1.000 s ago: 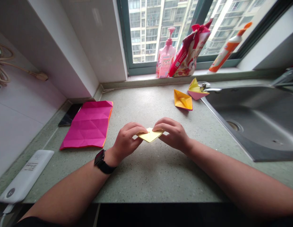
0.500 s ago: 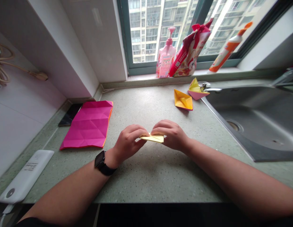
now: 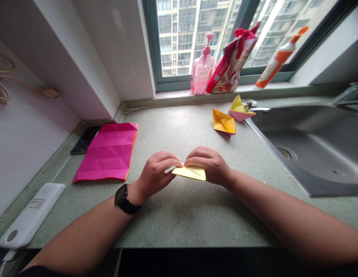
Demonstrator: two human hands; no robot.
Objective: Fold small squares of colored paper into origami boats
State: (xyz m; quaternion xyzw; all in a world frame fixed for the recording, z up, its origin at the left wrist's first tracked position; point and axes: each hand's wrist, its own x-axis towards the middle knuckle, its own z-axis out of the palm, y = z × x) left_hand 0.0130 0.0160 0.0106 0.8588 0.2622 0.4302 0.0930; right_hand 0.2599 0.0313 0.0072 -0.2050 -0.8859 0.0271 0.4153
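A small folded yellow paper is held just above the green speckled countertop between both hands. My left hand, with a black watch on its wrist, pinches the paper's left tip. My right hand grips its right part, fingers curled over the top. The paper shows a diagonal crease and tilts down toward me.
A creased pink sheet lies at left beside a dark phone. A white power bank sits at the front left. Two folded paper boats rest near the steel sink. Bottles and a red pouch stand on the sill.
The yellow paper has been turned and opened out between my fingers: it now faces me more and reaches further right. Both hands stayed almost in place.
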